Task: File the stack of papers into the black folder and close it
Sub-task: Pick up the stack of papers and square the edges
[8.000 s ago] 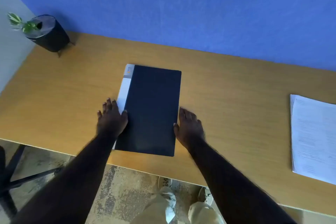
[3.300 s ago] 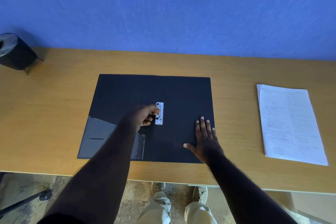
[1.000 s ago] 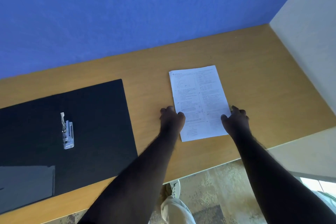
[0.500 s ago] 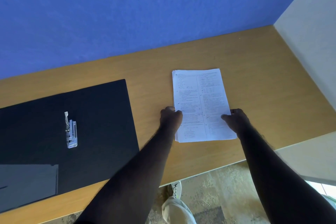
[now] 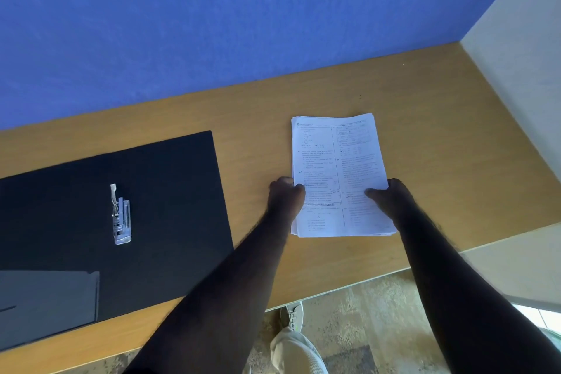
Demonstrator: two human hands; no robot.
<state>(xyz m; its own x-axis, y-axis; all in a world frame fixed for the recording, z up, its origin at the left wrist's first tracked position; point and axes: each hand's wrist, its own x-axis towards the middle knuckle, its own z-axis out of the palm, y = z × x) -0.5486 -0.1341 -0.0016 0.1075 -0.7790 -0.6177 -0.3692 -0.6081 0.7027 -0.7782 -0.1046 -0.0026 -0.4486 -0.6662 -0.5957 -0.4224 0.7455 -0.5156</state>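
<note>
Against a blue wall, both hands, left hand (image 5: pixel 287 196) and right hand (image 5: pixel 391 197), are pinching the paper stack (image 5: pixel 338 173) near the desk's (image 5: pixel 440 130) right end, seemingly gathering it, next needing carrying leftward onto the open black folder's (image 5: pixel 170 191) metal clip (image 5: pixel 121 215).

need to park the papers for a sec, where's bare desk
Bare wood lies behind the stack of papers up to the blue wall, and right of it toward the white wall. The strip between the stack and the open black folder is crowded by the left hand.
</note>
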